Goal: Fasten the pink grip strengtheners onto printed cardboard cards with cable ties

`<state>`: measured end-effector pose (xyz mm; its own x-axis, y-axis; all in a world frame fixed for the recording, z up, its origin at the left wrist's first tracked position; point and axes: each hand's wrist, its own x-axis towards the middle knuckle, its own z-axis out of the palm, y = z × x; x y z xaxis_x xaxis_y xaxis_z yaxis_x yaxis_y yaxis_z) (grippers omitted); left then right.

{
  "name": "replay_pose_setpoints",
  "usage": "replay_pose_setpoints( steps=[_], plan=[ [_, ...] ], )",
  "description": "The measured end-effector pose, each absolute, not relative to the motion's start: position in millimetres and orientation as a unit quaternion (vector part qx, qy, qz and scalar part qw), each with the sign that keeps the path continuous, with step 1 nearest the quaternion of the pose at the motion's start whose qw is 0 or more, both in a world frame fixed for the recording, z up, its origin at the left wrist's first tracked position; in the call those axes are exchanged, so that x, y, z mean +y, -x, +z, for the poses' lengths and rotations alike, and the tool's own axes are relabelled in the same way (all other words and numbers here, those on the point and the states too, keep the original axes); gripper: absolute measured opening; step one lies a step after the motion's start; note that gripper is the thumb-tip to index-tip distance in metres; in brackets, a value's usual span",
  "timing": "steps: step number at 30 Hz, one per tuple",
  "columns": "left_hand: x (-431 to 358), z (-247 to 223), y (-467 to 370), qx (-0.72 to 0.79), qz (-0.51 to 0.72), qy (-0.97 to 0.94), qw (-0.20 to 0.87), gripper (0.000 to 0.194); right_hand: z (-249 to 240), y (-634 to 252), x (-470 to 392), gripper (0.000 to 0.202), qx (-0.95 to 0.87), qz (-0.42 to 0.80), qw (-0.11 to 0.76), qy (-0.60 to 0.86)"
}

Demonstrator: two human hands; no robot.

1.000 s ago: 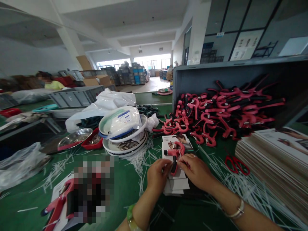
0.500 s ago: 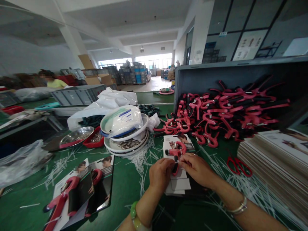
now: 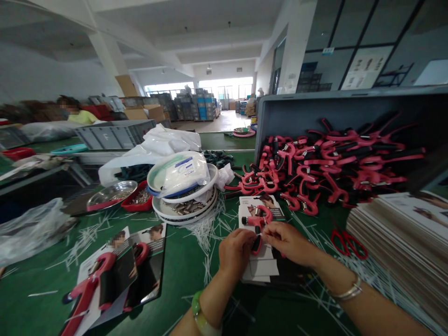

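On the table (image 3: pixel 182 261), a tool (image 3: pixel 252 221) lies on a card (image 3: pixel 279 212), stacked bowls (image 3: pixel 213 179) behind to the left, scissors (image 3: pixel 347 240) to the right, a bin (image 3: pixel 290 114) of tools (image 3: pixel 336 161) behind to the right.

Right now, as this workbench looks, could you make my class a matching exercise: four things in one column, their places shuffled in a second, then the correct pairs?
Things
1. Pink clamp at the left hand
2. Green bangle
3. Red-handled scissors
4. Heap of clamps

Places
A. On the green table, beside the tall card stack
B. Partly inside the grey crate, partly spilling out in front
C. Around the left wrist
D. On a printed card

Pairs
1-D, 2-C, 3-A, 4-B
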<state>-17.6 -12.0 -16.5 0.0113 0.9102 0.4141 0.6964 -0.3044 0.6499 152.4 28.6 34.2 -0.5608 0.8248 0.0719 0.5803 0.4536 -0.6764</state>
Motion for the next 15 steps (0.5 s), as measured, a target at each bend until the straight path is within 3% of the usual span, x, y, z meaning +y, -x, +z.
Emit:
replay_pose_setpoints(
  steps=[6, 10, 15],
  plan=[
    [-10.4, -22.8, 19.0, 0.536, 0.447, -0.698, 0.159, 0.016, 39.0, -148.8, 38.1, 0.022, -0.806, 0.389, 0.124, 0.429],
    [-9.1, -25.6, 21.1, 0.518, 0.472, -0.684, 0.201, 0.014, 43.4, -146.0, 48.2, 0.018, -0.823, 0.373, 0.068, 0.423],
    [-8.6, -25.1, 21.9, 0.528, 0.476, -0.665, 0.232, 0.008, 45.1, -149.9, 53.7, 0.021, -0.819, 0.419, 0.081, 0.384]
  ],
)
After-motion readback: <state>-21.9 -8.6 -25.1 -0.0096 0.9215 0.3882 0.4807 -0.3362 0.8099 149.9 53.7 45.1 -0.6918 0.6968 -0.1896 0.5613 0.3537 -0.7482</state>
